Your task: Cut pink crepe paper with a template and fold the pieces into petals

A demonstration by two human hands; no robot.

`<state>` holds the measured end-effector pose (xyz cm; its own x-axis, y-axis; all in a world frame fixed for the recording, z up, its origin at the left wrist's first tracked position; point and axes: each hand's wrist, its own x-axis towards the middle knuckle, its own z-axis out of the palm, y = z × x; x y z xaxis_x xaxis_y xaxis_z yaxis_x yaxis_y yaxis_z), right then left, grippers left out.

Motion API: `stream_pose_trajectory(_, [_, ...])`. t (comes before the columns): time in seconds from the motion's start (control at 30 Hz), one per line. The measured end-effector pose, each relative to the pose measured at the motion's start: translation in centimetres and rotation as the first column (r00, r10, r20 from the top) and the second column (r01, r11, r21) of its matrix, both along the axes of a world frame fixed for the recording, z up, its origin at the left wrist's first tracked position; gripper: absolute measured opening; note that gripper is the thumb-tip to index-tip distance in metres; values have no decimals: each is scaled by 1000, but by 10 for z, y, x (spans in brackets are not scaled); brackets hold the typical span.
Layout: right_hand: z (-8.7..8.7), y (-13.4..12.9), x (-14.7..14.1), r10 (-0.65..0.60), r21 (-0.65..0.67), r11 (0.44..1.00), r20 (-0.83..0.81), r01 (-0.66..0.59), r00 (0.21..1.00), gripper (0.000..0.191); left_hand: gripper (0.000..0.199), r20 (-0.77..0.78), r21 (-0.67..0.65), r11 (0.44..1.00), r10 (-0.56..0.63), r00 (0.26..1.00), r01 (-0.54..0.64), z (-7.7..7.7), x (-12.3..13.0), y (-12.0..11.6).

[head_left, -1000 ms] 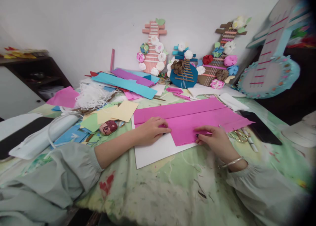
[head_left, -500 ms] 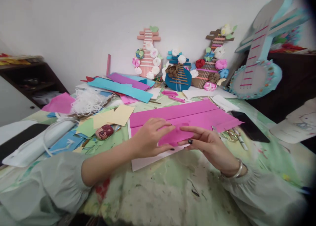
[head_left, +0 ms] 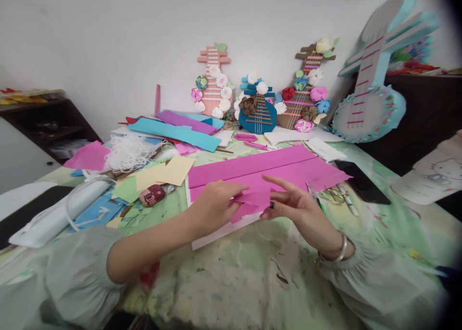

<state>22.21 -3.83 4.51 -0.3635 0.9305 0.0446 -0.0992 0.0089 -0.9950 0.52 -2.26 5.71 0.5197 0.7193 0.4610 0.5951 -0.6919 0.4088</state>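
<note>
A small pink paper piece (head_left: 260,196) is held between my hands above a large pink sheet (head_left: 249,169), which lies on white paper (head_left: 211,237). My left hand (head_left: 212,207) pinches the piece's left side between thumb and fingers. At its right edge, my right hand (head_left: 298,209) grips the piece with the thumb and a lower finger, while the index finger is stretched out above. The large sheet has a crease or strip along its far side.
Scissors (head_left: 334,195), a white pen (head_left: 351,206) and a black phone (head_left: 363,182) lie on the right. White cord (head_left: 130,152), yellow paper (head_left: 179,170) and a red patterned object (head_left: 152,195) are on the left. Flower-decorated instrument models (head_left: 258,113) stand along the wall.
The small pink piece has been turned and now shows a flat, upright right edge. My left hand has closed more around its side, and my right index finger has lifted off. The view has shifted slightly.
</note>
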Motion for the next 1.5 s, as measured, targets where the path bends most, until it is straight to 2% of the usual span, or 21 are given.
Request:
stream_pose_trajectory(0.03, [-2, 3, 1, -91, 32, 995, 42, 90, 995, 68, 30, 111, -158, 987, 14, 994, 4, 1, 0, 3])
stream_pose_trajectory(0.07, [-3, 6, 2, -167, 66, 985, 93, 162, 982, 69, 30, 218, -318, 947, 37, 975, 36, 3, -1, 5])
stream_pose_trajectory(0.13, [-7, 10, 3, -218, 102, 974, 181, 202, 959, 59, 27, 382, -572, 805, 89, 920, 160, 5, -2, 8])
stream_pose_trajectory(0.2, [-9, 13, 2, -153, 67, 987, 191, 143, 970, 41, 26, 472, -695, 665, 136, 871, 273, 5, -4, 9])
stream_pose_trajectory(0.23, [-10, 14, 0, -115, 40, 993, 160, 110, 980, 33, 27, 494, -721, 624, 157, 855, 302, 4, -6, 9])
stream_pose_trajectory(0.3, [-9, 15, -5, -80, 3, 997, 70, 80, 994, 25, 29, 501, -736, 601, 175, 848, 311, 1, -9, 9])
stream_pose_trajectory(0.4, [-2, 17, -13, -111, 9, 994, 14, 111, 994, 20, 28, 495, -711, 640, 161, 854, 292, -4, -16, 10])
stream_pose_trajectory(0.47, [6, 19, -18, -150, 70, 987, 60, 146, 987, 20, 25, 509, -634, 727, 136, 850, 263, -4, -20, 13])
stream_pose_trajectory(0.53, [16, 20, -22, -217, 226, 957, 140, 182, 966, 20, 22, 519, -509, 839, 121, 846, 192, -2, -25, 16])
stream_pose_trajectory(0.57, [20, 21, -23, -263, 353, 917, 179, 187, 948, 19, 20, 520, -424, 894, 109, 847, 145, 0, -28, 18])
stream_pose_trajectory(0.6, [23, 21, -24, -315, 498, 849, 210, 176, 926, 18, 17, 516, -324, 941, 89, 852, 98, 2, -31, 19])
stream_pose_trajectory(0.63, [24, 21, -24, -368, 637, 757, 234, 144, 900, 18, 14, 503, -212, 976, 59, 862, 57, 3, -34, 20])
stream_pose_trajectory(0.7, [18, 22, -23, -451, 827, 561, 284, 21, 846, 20, 11, 433, 24, 1000, -20, 901, 10, 2, -40, 23])
stream_pose_trajectory(0.73, [13, 23, -22, -472, 867, 494, 327, -61, 819, 23, 12, 372, 116, 993, -55, 927, 12, -1, -43, 24])
stream_pose_trajectory(0.8, [-2, 25, -20, -478, 870, 431, 445, -239, 758, 26, 17, 227, 203, 977, -104, 968, 57, -12, -50, 25])
stream_pose_trajectory(0.87, [-16, 28, -18, -436, 822, 404, 559, -402, 705, 27, 19, 84, 204, 969, -160, 984, 140, -25, -57, 25])
stream_pose_trajectory(0.93, [-26, 32, -17, -358, 767, 402, 635, -500, 685, 27, 18, -40, 174, 956, -233, 972, 236, -36, -60, 23])
stream_pose_trajectory(1.03, [-31, 36, -19, -257, 732, 433, 660, -526, 706, 25, 19, -135, 101, 936, -321, 937, 336, -41, -61, 21])
stream_pose_trajectory(1.23, [-31, 38, -23, -111, 685, 522, 646, -509, 756, 21, 21, -54, -77, 891, -451, 891, 447, -38, -59, 22])
stream_pose_trajectory(1.37, [-32, 40, -22, -23, 645, 597, 609, -477, 793, 18, 18, 19, -216, 872, -445, 895, 439, -42, -62, 25])
stream_pose_trajectory(1.5, [-30, 40, -24, 23, 568, 660, 638, -491, 769, 18, 19, 42, -312, 848, -439, 898, 429, -40, -64, 28])
